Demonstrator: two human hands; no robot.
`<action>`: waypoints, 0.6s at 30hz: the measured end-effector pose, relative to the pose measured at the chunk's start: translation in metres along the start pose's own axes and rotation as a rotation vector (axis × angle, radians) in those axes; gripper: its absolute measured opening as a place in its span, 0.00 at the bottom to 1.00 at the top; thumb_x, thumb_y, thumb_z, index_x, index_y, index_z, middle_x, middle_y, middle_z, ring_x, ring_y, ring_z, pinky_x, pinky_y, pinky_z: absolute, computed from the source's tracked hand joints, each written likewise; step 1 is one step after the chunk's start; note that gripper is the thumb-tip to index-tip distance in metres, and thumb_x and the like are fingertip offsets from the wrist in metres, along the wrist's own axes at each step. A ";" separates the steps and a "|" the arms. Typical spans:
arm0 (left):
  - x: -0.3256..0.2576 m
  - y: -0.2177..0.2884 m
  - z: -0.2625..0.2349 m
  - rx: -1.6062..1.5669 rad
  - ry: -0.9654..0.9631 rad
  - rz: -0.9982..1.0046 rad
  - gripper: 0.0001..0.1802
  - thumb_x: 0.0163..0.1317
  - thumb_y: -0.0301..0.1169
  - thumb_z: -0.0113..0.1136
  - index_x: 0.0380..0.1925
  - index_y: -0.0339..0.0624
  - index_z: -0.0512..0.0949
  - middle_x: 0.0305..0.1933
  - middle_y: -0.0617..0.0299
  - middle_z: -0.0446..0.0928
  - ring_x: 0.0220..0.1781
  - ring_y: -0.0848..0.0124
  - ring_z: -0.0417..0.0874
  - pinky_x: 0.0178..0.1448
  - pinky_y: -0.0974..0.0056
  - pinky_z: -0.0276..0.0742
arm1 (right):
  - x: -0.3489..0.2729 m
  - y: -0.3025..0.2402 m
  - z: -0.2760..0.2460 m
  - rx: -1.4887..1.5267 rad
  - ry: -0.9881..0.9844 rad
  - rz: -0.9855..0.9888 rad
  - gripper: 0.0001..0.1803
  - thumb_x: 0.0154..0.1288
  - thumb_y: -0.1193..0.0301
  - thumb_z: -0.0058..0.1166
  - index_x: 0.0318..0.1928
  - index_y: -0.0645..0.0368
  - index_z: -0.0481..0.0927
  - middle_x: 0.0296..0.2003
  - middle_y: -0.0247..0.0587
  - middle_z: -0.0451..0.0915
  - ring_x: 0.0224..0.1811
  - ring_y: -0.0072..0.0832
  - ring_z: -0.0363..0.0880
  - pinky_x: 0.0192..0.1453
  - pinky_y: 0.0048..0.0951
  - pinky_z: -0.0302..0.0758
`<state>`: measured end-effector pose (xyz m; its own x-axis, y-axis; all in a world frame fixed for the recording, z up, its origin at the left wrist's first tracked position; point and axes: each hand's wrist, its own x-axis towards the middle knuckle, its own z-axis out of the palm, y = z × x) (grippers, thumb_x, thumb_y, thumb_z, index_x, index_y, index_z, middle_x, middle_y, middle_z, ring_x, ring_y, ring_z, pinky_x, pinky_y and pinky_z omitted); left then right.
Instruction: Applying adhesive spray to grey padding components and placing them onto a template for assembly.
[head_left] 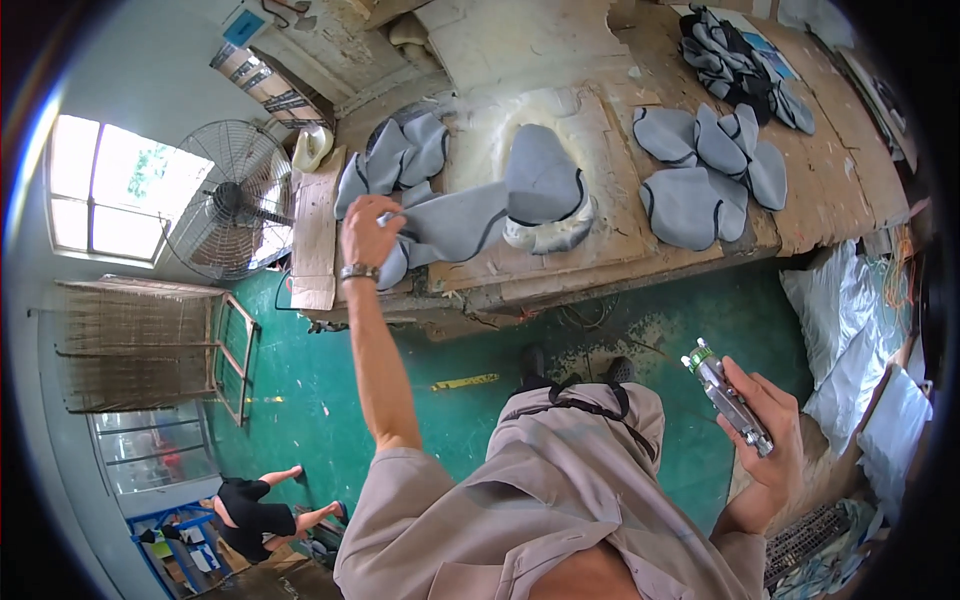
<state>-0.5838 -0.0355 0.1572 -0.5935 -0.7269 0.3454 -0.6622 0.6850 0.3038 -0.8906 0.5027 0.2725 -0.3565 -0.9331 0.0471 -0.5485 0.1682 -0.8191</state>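
Note:
My left hand (370,232) reaches over the workbench, its fingers closed on the end of a grey fabric piece (455,220) with a dark edge. That piece stretches rightward until it meets another grey piece (543,175), which sits raised on a pale rounded form (552,236) crusted with residue. Off to the right, above the floor, my right hand (772,430) grips a metal spray gun (730,395) with a green part near its nozzle. Beside my left hand lie more grey pieces (408,150), overlapping loosely.
Several grey pieces (690,205) and a darker heap (725,60) lie on the cardboard-covered bench (620,265). A large fan (230,200) and a rack (140,345) stand left. Another person (255,510) is at lower left. Silvery sheeting (845,340) hangs at right.

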 end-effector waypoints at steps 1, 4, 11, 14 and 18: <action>0.000 -0.022 -0.014 0.018 -0.035 -0.033 0.12 0.51 0.31 0.74 0.38 0.50 0.90 0.48 0.60 0.85 0.57 0.58 0.83 0.64 0.55 0.77 | 0.005 -0.010 0.009 -0.018 -0.006 -0.001 0.42 0.45 0.83 0.56 0.68 0.67 0.77 0.35 0.53 0.80 0.31 0.45 0.78 0.36 0.33 0.74; 0.007 -0.086 -0.046 0.040 -0.030 -0.071 0.11 0.51 0.30 0.74 0.37 0.48 0.90 0.47 0.58 0.85 0.55 0.57 0.84 0.62 0.55 0.78 | 0.025 -0.036 0.037 -0.044 -0.013 -0.020 0.41 0.46 0.87 0.60 0.68 0.66 0.78 0.35 0.52 0.80 0.31 0.45 0.79 0.37 0.32 0.75; -0.005 -0.207 -0.072 0.284 0.279 -0.139 0.12 0.51 0.30 0.75 0.39 0.51 0.89 0.49 0.57 0.81 0.55 0.55 0.82 0.59 0.53 0.79 | 0.065 -0.081 0.099 -0.102 -0.051 0.014 0.36 0.54 0.83 0.66 0.67 0.66 0.79 0.35 0.50 0.81 0.31 0.38 0.77 0.39 0.31 0.74; -0.041 -0.258 -0.028 0.303 0.349 -0.135 0.12 0.52 0.30 0.74 0.39 0.52 0.88 0.49 0.57 0.81 0.55 0.53 0.81 0.60 0.51 0.79 | 0.076 -0.099 0.115 -0.129 -0.055 0.053 0.36 0.54 0.83 0.66 0.67 0.66 0.79 0.35 0.49 0.81 0.31 0.38 0.77 0.39 0.31 0.74; -0.134 -0.381 0.057 0.386 0.059 -0.475 0.16 0.54 0.29 0.72 0.44 0.59 0.87 0.52 0.57 0.83 0.57 0.52 0.83 0.62 0.50 0.79 | 0.091 -0.121 0.124 -0.148 -0.063 0.014 0.36 0.53 0.84 0.66 0.68 0.66 0.78 0.36 0.50 0.81 0.32 0.39 0.78 0.39 0.31 0.74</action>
<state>-0.2780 -0.2014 -0.0556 -0.1741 -0.9371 0.3026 -0.9724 0.2120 0.0970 -0.7629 0.3580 0.3055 -0.3187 -0.9478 -0.0035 -0.6511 0.2216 -0.7259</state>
